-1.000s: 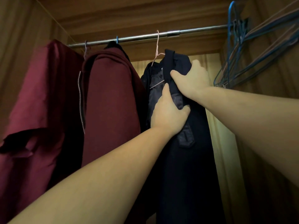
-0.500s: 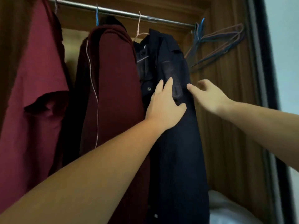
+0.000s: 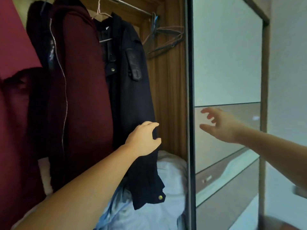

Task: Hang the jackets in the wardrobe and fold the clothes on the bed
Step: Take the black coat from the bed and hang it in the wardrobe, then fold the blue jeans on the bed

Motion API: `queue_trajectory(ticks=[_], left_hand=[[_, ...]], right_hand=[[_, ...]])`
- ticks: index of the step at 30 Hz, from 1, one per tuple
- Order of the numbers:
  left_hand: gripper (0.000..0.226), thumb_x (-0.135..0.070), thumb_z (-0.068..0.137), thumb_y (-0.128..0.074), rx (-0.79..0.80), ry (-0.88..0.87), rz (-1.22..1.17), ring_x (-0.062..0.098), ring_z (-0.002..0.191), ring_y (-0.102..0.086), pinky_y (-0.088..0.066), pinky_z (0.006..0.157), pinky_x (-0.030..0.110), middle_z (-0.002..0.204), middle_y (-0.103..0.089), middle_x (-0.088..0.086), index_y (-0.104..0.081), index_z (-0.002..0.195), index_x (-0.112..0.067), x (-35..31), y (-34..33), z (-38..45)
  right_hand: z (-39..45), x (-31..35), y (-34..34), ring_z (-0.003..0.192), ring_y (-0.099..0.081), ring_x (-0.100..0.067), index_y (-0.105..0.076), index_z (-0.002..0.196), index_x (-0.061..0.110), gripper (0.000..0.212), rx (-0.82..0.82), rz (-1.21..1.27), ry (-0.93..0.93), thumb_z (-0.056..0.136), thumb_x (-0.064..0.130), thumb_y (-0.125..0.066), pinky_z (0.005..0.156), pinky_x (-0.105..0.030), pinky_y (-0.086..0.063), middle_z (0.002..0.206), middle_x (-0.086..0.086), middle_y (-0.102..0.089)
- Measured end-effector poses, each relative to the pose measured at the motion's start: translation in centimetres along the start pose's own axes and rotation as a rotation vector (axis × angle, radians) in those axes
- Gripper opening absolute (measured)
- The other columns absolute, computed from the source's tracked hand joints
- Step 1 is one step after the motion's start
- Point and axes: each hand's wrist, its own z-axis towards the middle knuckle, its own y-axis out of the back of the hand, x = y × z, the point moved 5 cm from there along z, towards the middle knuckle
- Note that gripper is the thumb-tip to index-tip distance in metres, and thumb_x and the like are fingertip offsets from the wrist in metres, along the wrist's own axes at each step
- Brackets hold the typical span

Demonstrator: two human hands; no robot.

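Jackets on the wardrobe rail, I count two: a maroon one point(image 3: 83, 77) and a navy one point(image 3: 131, 90) whose sleeve my left hand point(image 3: 143, 140) grips, right hand point(image 3: 217, 125) spread, rail mostly cut off.

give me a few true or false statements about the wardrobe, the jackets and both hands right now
1. The dark navy jacket hangs on a hanger from the rail. True.
2. The right hand grips the navy jacket's sleeve. False: it is apart from the clothes, fingers spread, in front of the sliding door.
3. The left hand is at the navy jacket's sleeve, fingers curled at its edge. True.
4. The maroon zip jacket lies folded on the wardrobe floor. False: it hangs to the left of the navy jacket.
5. Empty hangers hang at the right end of the rail. True.
6. The light blue bedding hangs from the rail. False: it lies at the bottom of the wardrobe.
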Motion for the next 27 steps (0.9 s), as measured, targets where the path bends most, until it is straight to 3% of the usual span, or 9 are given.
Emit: queue_trajectory(ticks=[8,11,18,22,27], left_hand=[[0.058,-0.036,0.087,-0.061,0.171,-0.052,-0.047,0.021,0.129,-0.045,-0.043,0.101,0.039,0.145,-0.044,-0.005,-0.045,0.142,-0.026,-11.0,-10.0,-6.7],[0.057,-0.035,0.083,-0.062,0.249,-0.169,-0.043,0.023,0.124,-0.049,-0.045,0.098,0.036,0.14,-0.049,-0.004,-0.048,0.138,-0.029,-15.9,-13.6,-9.3],[0.061,-0.034,0.084,-0.057,0.338,-0.432,-0.11,0.02,0.127,-0.043,-0.043,0.098,0.038,0.146,-0.035,-0.009,-0.04,0.143,-0.029,-24.2,-19.3,-13.5],[0.062,-0.041,0.086,-0.055,0.386,-0.545,-0.187,0.019,0.13,-0.04,-0.042,0.099,0.036,0.148,-0.035,-0.011,-0.037,0.144,-0.032,-27.7,-21.6,-15.6],[0.062,-0.045,0.088,-0.056,0.495,-0.705,-0.345,0.019,0.132,-0.041,-0.045,0.099,0.038,0.149,-0.036,-0.009,-0.036,0.145,-0.034,-32.5,-24.3,-22.2]], right_hand=[[-14.2,-9.1,3.5,0.111,-0.056,-0.025,-0.037,0.141,0.025,0.059,0.087,-0.147,-0.142,0.09,0.046,-0.057,0.093,-0.039,-0.048,0.134,-0.006,-0.048],[-20.6,-12.0,4.8,0.118,-0.053,-0.026,-0.036,0.142,0.027,0.061,0.117,-0.224,-0.236,0.089,0.05,-0.056,0.096,-0.04,-0.047,0.139,-0.003,-0.046],[-34.4,-17.3,9.5,0.125,-0.047,-0.021,-0.033,0.144,0.032,0.059,0.146,-0.379,-0.537,0.091,0.048,-0.052,0.102,-0.04,-0.042,0.144,0.003,-0.042],[-41.8,-17.4,12.1,0.123,-0.048,-0.023,-0.031,0.144,0.031,0.06,0.108,-0.471,-0.749,0.09,0.047,-0.053,0.099,-0.04,-0.042,0.142,0.0,-0.043],[-50.6,-12.9,13.0,0.123,-0.048,-0.026,-0.029,0.144,0.032,0.063,0.047,-0.569,-0.924,0.088,0.047,-0.055,0.1,-0.042,-0.043,0.141,-0.001,-0.043]])
